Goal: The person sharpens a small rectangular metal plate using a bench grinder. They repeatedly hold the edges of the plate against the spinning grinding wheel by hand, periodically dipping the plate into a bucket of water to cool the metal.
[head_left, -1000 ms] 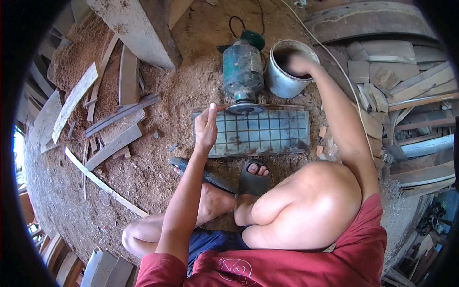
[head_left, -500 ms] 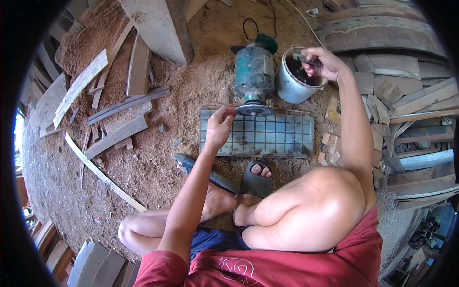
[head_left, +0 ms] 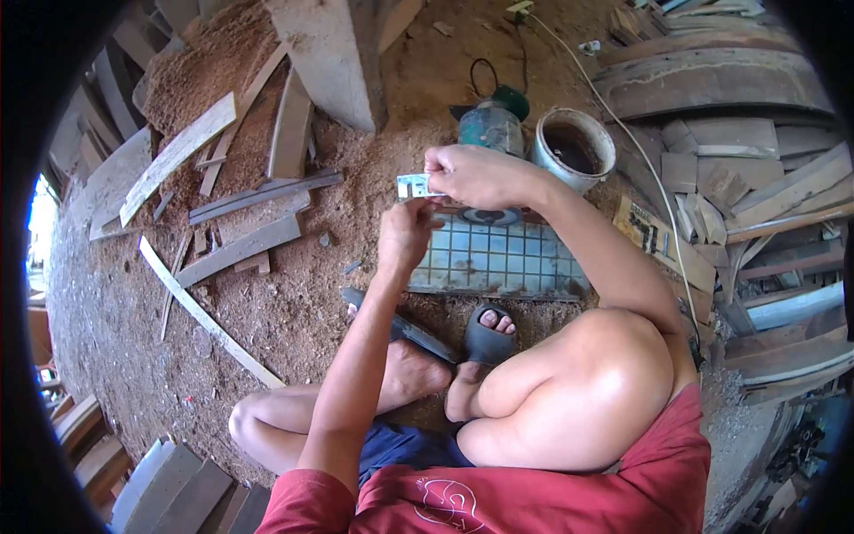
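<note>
A small flat metal plate (head_left: 413, 186), shiny and cut with slots, is held up in front of the motor. My right hand (head_left: 463, 173) reaches across from the right, its fingers closed on the plate's right end. Just below, my left hand (head_left: 406, 233) pinches at the plate's lower edge; the fingertips are partly hidden. Behind my right hand and forearm stands a green electric motor (head_left: 492, 130), only its upper part showing. Its round disc (head_left: 491, 217) shows beneath my right wrist, over a board with square tiles (head_left: 498, 260).
A whitish bucket with dark liquid (head_left: 569, 169) stands right of the motor, a pale cord (head_left: 623, 125) passing beyond it. Curved wood offcuts (head_left: 729, 147) are piled at the right. Planks (head_left: 245, 240) and sawdust (head_left: 191, 80) lie at the left. My sandalled feet (head_left: 491, 334) are near the board.
My right hand has left the bucket and come left across the motor to meet my left hand. The plate, dark and edge-on before, now shows its bright face. My view has shifted slightly.
</note>
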`<action>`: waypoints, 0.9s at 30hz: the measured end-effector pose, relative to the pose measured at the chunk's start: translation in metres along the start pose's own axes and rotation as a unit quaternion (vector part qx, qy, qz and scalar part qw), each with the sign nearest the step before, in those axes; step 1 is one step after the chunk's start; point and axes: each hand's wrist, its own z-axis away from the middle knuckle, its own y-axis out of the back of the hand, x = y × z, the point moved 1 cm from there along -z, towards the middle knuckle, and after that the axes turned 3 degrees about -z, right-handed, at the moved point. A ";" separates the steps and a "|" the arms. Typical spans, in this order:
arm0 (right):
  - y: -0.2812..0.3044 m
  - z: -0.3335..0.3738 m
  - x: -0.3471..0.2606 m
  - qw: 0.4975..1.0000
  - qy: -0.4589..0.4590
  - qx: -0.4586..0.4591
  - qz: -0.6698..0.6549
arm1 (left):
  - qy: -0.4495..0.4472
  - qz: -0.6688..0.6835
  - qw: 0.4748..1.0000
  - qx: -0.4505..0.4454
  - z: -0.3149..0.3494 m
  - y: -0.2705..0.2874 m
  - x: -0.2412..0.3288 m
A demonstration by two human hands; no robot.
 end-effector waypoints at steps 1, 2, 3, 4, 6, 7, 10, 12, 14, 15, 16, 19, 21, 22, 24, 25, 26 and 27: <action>0.006 0.001 0.003 1.000 0.017 0.015 0.010 | -0.022 0.035 0.999 0.021 -0.004 0.000 -0.001; 0.016 0.000 0.010 1.000 0.008 0.025 0.008 | 0.071 0.077 0.994 -0.012 -0.004 0.002 -0.002; 0.026 0.000 0.026 0.999 0.026 0.036 -0.008 | 0.072 0.012 0.997 -0.025 -0.005 -0.002 -0.006; 0.040 0.001 0.038 0.997 0.050 0.050 -0.026 | 0.068 -0.058 0.995 -0.035 -0.008 0.004 -0.009; 0.072 0.014 0.089 0.990 -0.015 0.090 -0.108 | 0.037 -0.236 0.968 -0.083 -0.011 -0.004 -0.001; 0.089 0.017 0.116 0.988 -0.053 0.130 -0.071 | -0.003 -0.237 0.970 -0.044 -0.010 -0.008 -0.013; 0.120 0.012 0.180 0.928 -0.161 0.148 0.303 | -0.064 -0.233 0.970 0.009 -0.007 -0.016 -0.045; 0.118 -0.005 0.202 0.938 -0.255 0.205 0.113 | -0.144 -0.246 0.958 0.020 -0.009 -0.010 -0.064; 0.109 -0.027 0.219 0.919 -0.325 0.185 0.122 | -0.142 -0.332 0.932 0.040 -0.007 -0.003 -0.044; 0.097 -0.027 0.257 0.920 -0.326 0.173 0.134 | -0.121 -0.322 0.939 -0.012 -0.002 -0.019 -0.025; 0.083 -0.017 0.300 0.920 -0.327 0.159 0.148 | -0.099 -0.311 0.943 -0.065 0.004 -0.034 -0.005; 0.062 -0.021 0.323 0.934 -0.336 0.070 0.096 | -0.049 -0.121 0.983 -0.128 -0.004 -0.031 -0.009; 0.067 -0.024 0.318 0.949 -0.307 0.044 0.047 | -0.062 -0.092 0.989 -0.100 -0.008 -0.029 -0.021; 0.077 -0.025 0.300 0.961 -0.276 0.018 0.004 | -0.075 -0.059 0.993 -0.068 -0.013 -0.021 -0.025; 0.094 0.026 0.339 0.923 -0.347 0.079 -0.146 | -0.091 -0.003 0.990 -0.103 0.006 -0.060 -0.003; 0.099 0.025 0.310 0.923 -0.262 0.097 -0.265 | -0.090 -0.002 0.991 -0.096 0.004 -0.049 -0.006; 0.105 0.022 0.278 0.936 -0.192 0.096 -0.278 | -0.095 -0.009 0.991 -0.095 0.003 -0.033 -0.007; 0.108 0.025 0.241 0.940 -0.134 0.075 -0.306 | -0.051 -0.129 0.980 -0.144 0.001 -0.014 0.004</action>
